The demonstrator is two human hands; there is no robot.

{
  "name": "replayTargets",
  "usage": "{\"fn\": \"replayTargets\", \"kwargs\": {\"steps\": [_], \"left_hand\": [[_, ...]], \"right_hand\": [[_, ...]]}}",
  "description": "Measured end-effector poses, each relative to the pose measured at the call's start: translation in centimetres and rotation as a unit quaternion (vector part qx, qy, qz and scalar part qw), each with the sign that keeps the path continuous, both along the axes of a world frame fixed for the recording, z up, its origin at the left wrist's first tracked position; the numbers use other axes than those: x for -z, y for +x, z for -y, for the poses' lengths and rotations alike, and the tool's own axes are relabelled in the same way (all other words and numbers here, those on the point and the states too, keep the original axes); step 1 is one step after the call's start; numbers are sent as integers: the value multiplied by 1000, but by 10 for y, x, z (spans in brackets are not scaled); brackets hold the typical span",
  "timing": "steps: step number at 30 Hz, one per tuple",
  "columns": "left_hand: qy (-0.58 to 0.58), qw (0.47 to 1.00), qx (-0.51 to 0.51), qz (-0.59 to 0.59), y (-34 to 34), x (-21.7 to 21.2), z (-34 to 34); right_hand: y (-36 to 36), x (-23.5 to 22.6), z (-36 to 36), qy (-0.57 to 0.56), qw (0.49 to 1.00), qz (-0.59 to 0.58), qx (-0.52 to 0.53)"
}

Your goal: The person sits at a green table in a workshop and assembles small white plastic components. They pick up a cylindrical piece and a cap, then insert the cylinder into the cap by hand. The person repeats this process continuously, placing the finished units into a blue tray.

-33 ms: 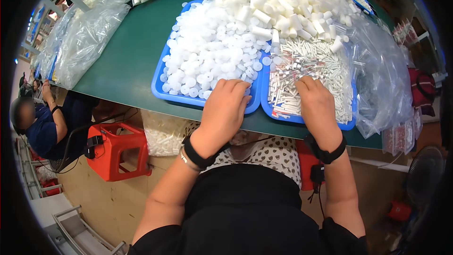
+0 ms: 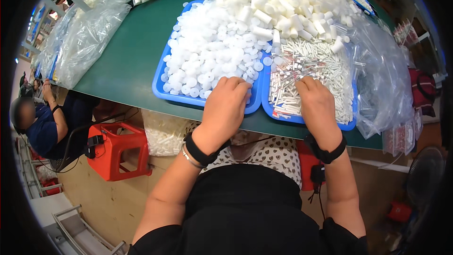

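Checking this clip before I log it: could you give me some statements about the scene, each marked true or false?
1. The left grip is at the near side of the disc tray. True.
2. The right grip is over the tray of thin white rods, called the rod tray. True.
3. The disc tray lies to the right of the rod tray. False: it lies to the left.
4. Both wrists are bare. False: each wears a black wristband.
5. A red plastic stool stands on the person's left. True.
6. The tabletop is white. False: it is green.
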State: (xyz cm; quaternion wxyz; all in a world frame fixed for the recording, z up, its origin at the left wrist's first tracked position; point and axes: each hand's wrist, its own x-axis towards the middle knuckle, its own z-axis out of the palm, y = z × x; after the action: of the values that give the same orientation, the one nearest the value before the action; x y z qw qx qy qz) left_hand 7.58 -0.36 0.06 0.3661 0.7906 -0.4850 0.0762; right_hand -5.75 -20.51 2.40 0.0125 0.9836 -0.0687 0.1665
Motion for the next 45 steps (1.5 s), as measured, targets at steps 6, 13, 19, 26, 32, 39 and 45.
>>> {"fn": "replayTargets", "kwargs": {"steps": [6,13,19,26,32,39,45], "left_hand": [[40,997,-28,-53,4,-6,7],[52,998,-47,-7,9,3,14],[87,996,-28,15,10,1,10],[66,997,-32,34,13,9,10],[-48,998,-28,-15,11,2,12],[-258,697,38,-668,-13,-18,1],[-269,478,103,-830,-46,-5,-5]], "right_hand": [[-2,1,2,16,999,25,-23],[-3,-8,0,32,999,-7,-27],[-4,-8,2,63,997,1,-40],[-6,-13,4,96,992,44,-71],[-22,-26,6,190,976,106,-26],[-24,-29,-13,232,956,174,-50],[-34,-26,-38,268,949,148,-74]]}}
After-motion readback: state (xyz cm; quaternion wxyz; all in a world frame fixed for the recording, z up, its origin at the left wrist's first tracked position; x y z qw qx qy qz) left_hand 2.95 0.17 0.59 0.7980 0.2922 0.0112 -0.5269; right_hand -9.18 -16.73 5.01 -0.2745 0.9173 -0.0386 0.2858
